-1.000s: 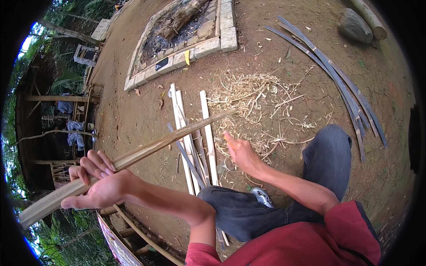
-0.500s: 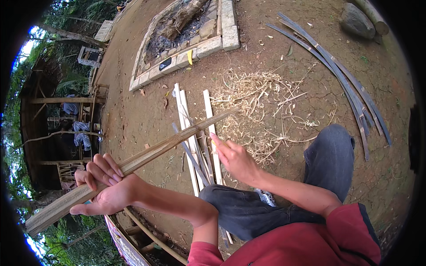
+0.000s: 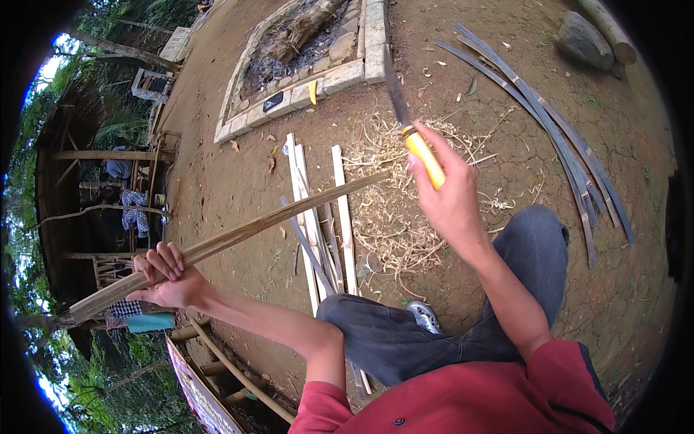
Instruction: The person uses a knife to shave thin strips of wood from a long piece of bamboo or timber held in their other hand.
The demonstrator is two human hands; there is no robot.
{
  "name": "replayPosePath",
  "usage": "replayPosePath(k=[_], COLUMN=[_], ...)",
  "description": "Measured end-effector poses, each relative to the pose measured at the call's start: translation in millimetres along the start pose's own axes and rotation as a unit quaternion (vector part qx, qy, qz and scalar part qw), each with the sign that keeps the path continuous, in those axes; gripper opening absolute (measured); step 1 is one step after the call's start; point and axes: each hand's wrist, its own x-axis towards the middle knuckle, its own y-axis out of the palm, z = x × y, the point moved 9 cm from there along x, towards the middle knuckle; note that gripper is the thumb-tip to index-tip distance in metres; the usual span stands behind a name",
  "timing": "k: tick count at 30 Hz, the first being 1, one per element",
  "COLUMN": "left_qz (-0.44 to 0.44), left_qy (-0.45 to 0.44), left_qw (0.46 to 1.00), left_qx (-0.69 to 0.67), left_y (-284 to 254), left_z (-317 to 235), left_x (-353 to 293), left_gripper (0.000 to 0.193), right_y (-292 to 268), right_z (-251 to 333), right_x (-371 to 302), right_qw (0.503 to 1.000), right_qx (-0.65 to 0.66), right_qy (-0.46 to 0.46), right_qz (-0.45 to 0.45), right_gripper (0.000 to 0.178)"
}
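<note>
My left hand [image 3: 173, 275] is closed round the near part of a long split wooden stick [image 3: 253, 226], which slants up and to the right across the view. Its far tip ends over the pile of shavings [image 3: 405, 224]. In my right hand [image 3: 452, 195] is a knife [image 3: 428, 159] with a yellow handle, its dark narrow blade pointing up and away from me. The blade is apart from the stick, a little beyond its far tip. Below the stick, several pale wooden strips [image 3: 343, 217] lie on the ground beside my bent leg.
Long dark curved strips [image 3: 557, 130] lie at the right, near a grey rock [image 3: 584, 40]. Ahead, a stone-edged fire pit [image 3: 340, 77] has a black phone-like object [image 3: 273, 101] and a yellow piece [image 3: 312, 92] on its rim. A wooden shelter [image 3: 101, 155] with people stands at the left.
My right hand has risen away from the stick, up and to the right, bringing the knife's blade into plain sight. My left hand and the stick's near end have shifted slightly right and up.
</note>
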Motion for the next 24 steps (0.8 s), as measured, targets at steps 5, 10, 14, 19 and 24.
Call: replayPosePath(k=[5, 10, 14, 19, 24], left_qz=[-0.005, -0.021, -0.052, -0.107, -0.057], left_qy=[-0.009, -0.007, 0.002, -0.07, -0.153], left_qw=[1.0, 0.999, 0.997, 0.987, 0.962], left_qx=[-0.018, 0.023, 0.064, 0.096, 0.217], left_y=[-55.7, -69.7, -67.1, -49.1, -71.1], left_z=[2.0, -0.7, -3.3, 17.5, 67.5], left_x=[4.5, 0.4, -1.9, -17.9, -25.0], left_gripper=[0.069, 0.073, 0.071, 0.088, 0.07], right_y=[-38.3, -37.5, -30.5, -29.0, -41.3], right_z=[-6.3, -17.8, -25.3, -29.4, -36.3], right_x=[11.1, 8.8, 9.1, 6.8, 3.6], right_qw=[0.999, 0.997, 0.998, 0.95, 0.909], right_qx=[-0.008, -0.033, -0.006, 0.238, 0.332], right_qy=[0.019, 0.038, 0.058, 0.194, 0.246], right_qz=[-0.051, -0.051, 0.007, 0.049, 0.057], right_gripper=[0.041, 0.037, 0.033, 0.03, 0.033])
